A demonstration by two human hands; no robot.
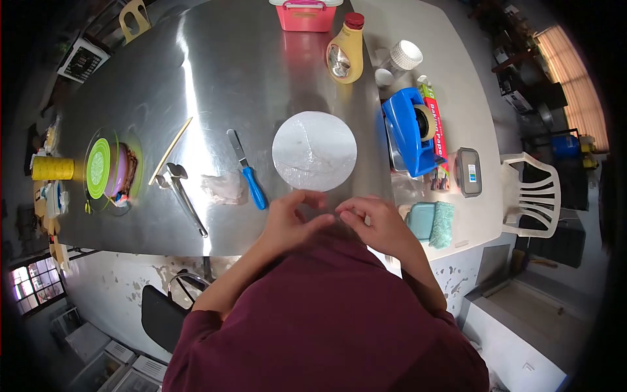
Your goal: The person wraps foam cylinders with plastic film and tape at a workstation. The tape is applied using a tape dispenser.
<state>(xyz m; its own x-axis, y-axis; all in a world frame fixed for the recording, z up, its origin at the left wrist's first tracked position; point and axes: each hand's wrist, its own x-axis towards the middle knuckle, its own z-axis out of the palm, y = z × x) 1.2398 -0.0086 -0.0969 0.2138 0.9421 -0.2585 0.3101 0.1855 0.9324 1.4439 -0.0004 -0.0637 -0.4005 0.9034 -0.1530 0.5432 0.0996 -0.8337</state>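
A round silver board (314, 151) lies flat on the metal table, its surface shiny and creased. Just below its near edge is my left hand (294, 221), thumb and fingers apart, with nothing visible between them. Facing it, my right hand (372, 223) has its fingers curled and the tips drawn together; whatever they may hold is too small to make out. Left of the board lies a small spatula (254, 187) with a blue handle. Beside that is a crumpled piece of clear plastic (223, 188).
Metal tongs (187, 201) and a thin wooden stick (171, 150) lie left, near a green turntable (98, 168). Rightward stand a blue tape dispenser (413, 134), a baking paper box (432, 114) and a lidded container (468, 172). A yellow bottle (347, 52) and pink tub (305, 16) stand beyond.
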